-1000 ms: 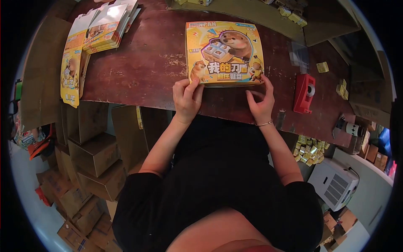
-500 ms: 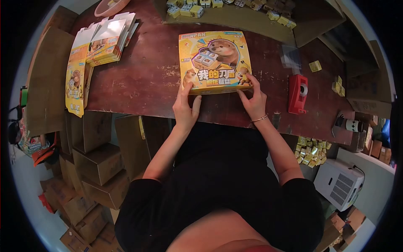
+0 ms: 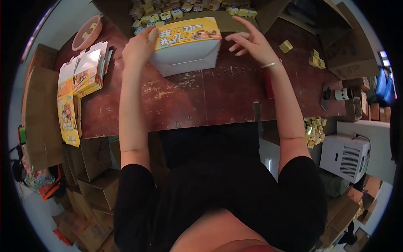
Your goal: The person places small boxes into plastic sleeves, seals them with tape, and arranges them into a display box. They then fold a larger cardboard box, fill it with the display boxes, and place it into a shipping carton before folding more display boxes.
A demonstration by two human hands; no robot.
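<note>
Fingers of the left hand [image 3: 138, 48] are curling around the left end of the yellow printed box [image 3: 187, 46], thumb side hidden behind the cardboard, so they are closed on it in a loose wrap and not a hard pinch. The right hand [image 3: 252, 42] is hovering just beside the box's right end with its fingers [image 3: 238, 45] spread wide and holding nothing; whether a fingertip is grazing the top edge is hard to tell.

That box is sitting at the far middle of the dark red table [image 3: 189, 101], tipped so its plain white underside is facing the camera and its yellow printed face is pointing up and away. Just beyond it, a heap of small yellow cubes [image 3: 168, 14] is lying in a cardboard tray at the far edge.

Judging by how one hand is tilting it alone, the box is probably light, likely thin glossy card that flexes and may be slippery on the printed face. Walls like these would dent under a squeeze in the middle, so the folded ends and corners, where the card is doubled, look like the safest places to be taking hold, one hand on each end.

On the left of the table a stack of flat unfolded cartons [image 3: 86, 71] is lying, well apart from the box.
</note>
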